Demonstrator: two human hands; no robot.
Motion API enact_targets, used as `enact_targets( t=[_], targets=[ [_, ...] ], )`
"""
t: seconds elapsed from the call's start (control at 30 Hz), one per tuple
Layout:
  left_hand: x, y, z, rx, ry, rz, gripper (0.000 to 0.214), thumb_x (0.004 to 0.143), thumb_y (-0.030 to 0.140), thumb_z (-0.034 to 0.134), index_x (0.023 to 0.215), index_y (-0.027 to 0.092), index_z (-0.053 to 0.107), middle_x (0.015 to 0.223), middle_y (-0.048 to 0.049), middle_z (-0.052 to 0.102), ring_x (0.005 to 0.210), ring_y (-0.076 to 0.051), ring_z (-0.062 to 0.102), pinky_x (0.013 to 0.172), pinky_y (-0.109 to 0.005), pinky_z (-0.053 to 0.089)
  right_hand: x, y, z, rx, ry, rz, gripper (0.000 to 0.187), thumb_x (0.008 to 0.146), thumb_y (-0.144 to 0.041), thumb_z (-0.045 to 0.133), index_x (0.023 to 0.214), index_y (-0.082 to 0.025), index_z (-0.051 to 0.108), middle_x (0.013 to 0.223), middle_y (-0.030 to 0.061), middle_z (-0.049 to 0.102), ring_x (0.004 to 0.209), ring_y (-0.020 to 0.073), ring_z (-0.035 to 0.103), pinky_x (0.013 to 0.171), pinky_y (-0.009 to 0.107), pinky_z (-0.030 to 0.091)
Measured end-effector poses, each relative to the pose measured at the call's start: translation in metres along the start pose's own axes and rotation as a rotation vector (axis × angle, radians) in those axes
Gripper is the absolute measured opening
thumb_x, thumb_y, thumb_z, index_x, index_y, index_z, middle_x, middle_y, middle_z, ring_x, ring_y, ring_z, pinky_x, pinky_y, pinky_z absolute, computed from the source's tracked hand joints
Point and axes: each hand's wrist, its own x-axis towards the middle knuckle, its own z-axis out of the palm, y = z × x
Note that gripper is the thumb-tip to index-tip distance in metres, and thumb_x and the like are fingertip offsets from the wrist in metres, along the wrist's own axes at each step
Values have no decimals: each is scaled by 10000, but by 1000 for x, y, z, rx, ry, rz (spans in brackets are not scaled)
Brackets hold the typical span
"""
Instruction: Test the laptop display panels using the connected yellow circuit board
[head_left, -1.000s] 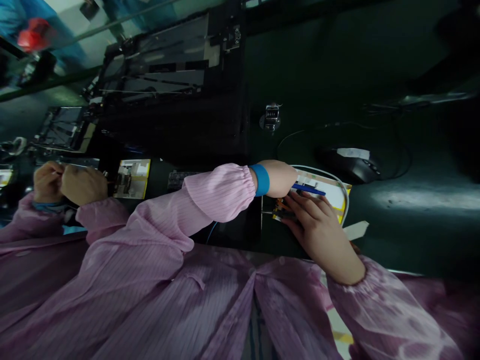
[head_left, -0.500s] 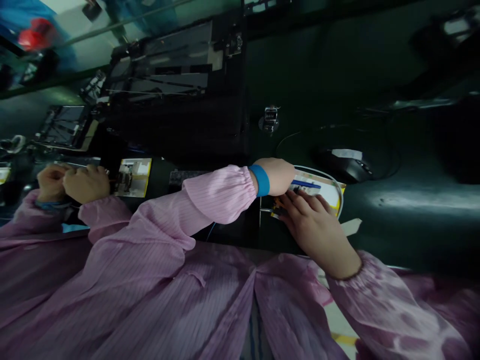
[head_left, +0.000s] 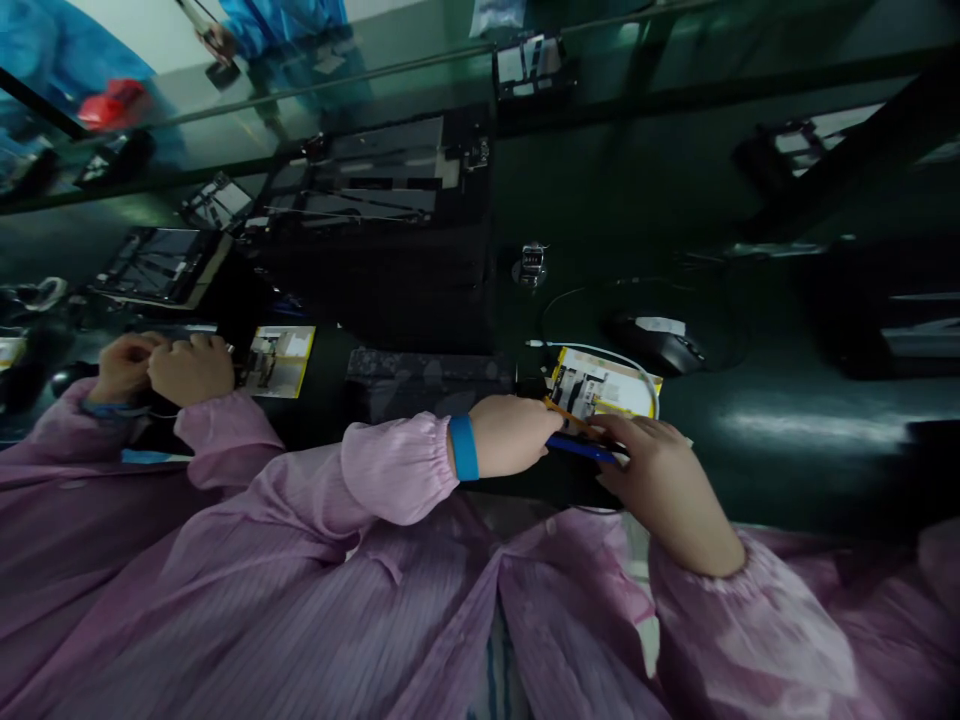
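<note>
My left hand point(head_left: 510, 435), with a blue wristband point(head_left: 463, 447), is closed at the near edge of the bench. A blue pen-like tool point(head_left: 581, 447) runs from its fingertips toward my right hand point(head_left: 660, 480). My right hand is closed too, with a thin orange strip point(head_left: 574, 416), like a flex cable, at its fingertips; the strip's other end reaches my left fingers. Just beyond lies a yellow-edged printed sheet point(head_left: 634, 398) with dark parts on it. A white cable point(head_left: 600, 352) with a small plug curves across the sheet.
A tall black stack point(head_left: 375, 270) with screen panels on top stands ahead left. Beyond my hands are a metal tally counter point(head_left: 532, 262) and a black mouse point(head_left: 660, 342). At left, a co-worker's hands point(head_left: 191, 370) work beside another yellow-edged sheet point(head_left: 279, 362).
My left hand has drawn back from the sheet, bringing the blue tool off it toward me. My right hand has shifted slightly right and nearer. More of the sheet shows.
</note>
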Motion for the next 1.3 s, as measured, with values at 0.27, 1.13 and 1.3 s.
enact_targets(
  t=[0.27, 1.13, 1.3],
  targets=[
    [-6, -22, -12, -713, 116, 56, 132, 807, 248, 690, 863, 131, 711, 836, -27, 718, 775, -137, 646, 739, -231, 459, -22, 11, -65, 767, -421, -30, 260, 899, -413, 565, 1038, -226, 681, 987, 88, 705, 932, 206, 675, 795, 314, 568],
    [-27, -11, -22, -799, 226, 104, 30, 776, 164, 693, 755, 149, 709, 771, -3, 712, 727, -105, 644, 730, -207, 471, 27, -38, -47, 654, -291, -61, 305, 985, -338, 386, 813, -188, 589, 740, 47, 643, 652, 134, 604, 557, 215, 473],
    [-25, -9, -22, -755, 251, 103, 47, 765, 193, 724, 762, 146, 723, 773, -10, 722, 710, -108, 646, 681, -201, 455, 27, -40, -46, 586, -265, -95, 209, 962, -224, 418, 876, -189, 606, 792, 43, 673, 701, 131, 642, 597, 206, 506]
  ],
)
